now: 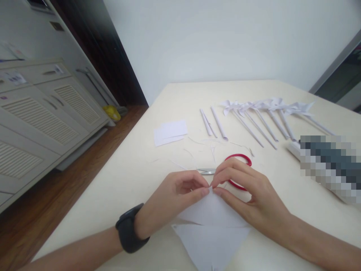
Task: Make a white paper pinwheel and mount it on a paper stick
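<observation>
A white square of paper (213, 239), turned corner-up, lies on the table in front of me, with a slit running in from its left corner. My left hand (186, 192) pinches the far corner between thumb and fingers. From the other side, my right hand (248, 192) pinches the same corner, the two sets of fingertips almost meeting. Just beyond my hands lie scissors with red handles (244, 156) and silver blades, partly hidden by my right hand. A dark watch (130, 227) is on my left wrist.
Several white paper pinwheels (254, 107) on rolled sticks lie at the back right. Rolled paper tubes (218, 122), flat paper sheets (170, 132) and thin paper scraps (213, 150) are spread mid-table. A pixelated object (332, 165) sits at the right. Cabinets (50, 113) stand at the left.
</observation>
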Demonstrator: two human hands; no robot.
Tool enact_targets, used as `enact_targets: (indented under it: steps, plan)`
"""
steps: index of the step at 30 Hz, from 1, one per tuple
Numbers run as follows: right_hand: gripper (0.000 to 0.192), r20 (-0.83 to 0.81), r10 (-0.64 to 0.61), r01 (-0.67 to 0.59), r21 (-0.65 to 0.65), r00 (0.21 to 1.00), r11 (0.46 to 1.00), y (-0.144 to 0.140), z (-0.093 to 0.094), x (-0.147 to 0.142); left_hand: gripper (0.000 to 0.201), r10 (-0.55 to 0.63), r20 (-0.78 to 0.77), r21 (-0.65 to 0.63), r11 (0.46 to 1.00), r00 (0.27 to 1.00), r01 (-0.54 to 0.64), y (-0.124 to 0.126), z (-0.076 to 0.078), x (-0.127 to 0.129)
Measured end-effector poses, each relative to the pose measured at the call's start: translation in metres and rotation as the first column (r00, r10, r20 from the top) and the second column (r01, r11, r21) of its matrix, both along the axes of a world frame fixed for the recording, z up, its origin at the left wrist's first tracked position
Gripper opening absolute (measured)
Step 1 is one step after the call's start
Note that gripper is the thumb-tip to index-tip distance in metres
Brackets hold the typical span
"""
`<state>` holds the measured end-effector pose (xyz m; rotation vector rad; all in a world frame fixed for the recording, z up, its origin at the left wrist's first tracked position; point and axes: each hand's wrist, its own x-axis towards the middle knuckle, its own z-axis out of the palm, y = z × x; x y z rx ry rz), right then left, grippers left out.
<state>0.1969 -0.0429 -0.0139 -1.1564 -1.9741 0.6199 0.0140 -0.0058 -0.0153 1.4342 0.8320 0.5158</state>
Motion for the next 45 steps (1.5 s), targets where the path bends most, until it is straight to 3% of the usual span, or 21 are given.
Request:
enact_targets:
  steps: [7, 14, 21, 26, 33, 36, 39, 41, 45]
  plan:
    - [0.015, 0.022, 0.03, -0.031, 0.04, 0.999, 0.999, -0.004, -0.001, -0.001, 0.012, 0.007, -0.024, 0.044, 0.999, 1.0, -0.006, 0.0, -0.002, 0.0]
    - [0.015, 0.122, 0.052, -0.073, 0.178, 0.991, 0.981, -0.005, -0.005, 0.003, 0.011, 0.009, 0.043, -0.148, 0.989, 0.999, -0.002, -0.002, 0.001, 0.0]
    - [0.015, 0.247, 0.028, -0.12, 0.363, 0.969, 0.924, -0.003, -0.006, 0.003, 0.011, 0.035, 0.053, -0.224, 0.974, 0.998, -0.022, -0.002, -0.001, -0.002]
    - [0.022, 0.314, 0.018, -0.17, 0.463, 0.949, 0.87, -0.002, -0.007, 0.007, 0.011, 0.063, 0.066, -0.209, 0.977, 0.996, -0.048, 0.0, 0.0, -0.002]
    - [0.029, 0.449, 0.003, -0.264, 0.52, 0.894, 0.812, 0.002, -0.01, 0.016, 0.007, 0.081, 0.083, -0.234, 0.97, 0.993, -0.059, 0.002, 0.005, -0.003]
    - [0.03, 0.492, -0.018, -0.291, 0.543, 0.87, 0.787, 0.002, -0.009, 0.016, 0.006, 0.133, 0.086, -0.184, 0.976, 0.987, -0.116, 0.002, 0.004, -0.002]
    - [0.029, 0.476, -0.01, -0.273, 0.522, 0.88, 0.808, 0.001, -0.007, 0.015, 0.007, 0.142, 0.046, -0.14, 0.981, 0.989, -0.134, 0.002, 0.002, -0.002]
    - [0.029, 0.416, -0.007, -0.208, 0.47, 0.909, 0.858, 0.001, -0.006, 0.013, 0.007, 0.117, 0.026, -0.131, 0.985, 0.993, -0.113, 0.003, 0.002, -0.002]
    - [0.018, 0.254, 0.025, -0.082, 0.215, 0.967, 0.973, 0.001, -0.003, 0.01, 0.01, 0.024, -0.108, 0.012, 1.0, 0.994, -0.023, 0.002, 0.006, -0.001]
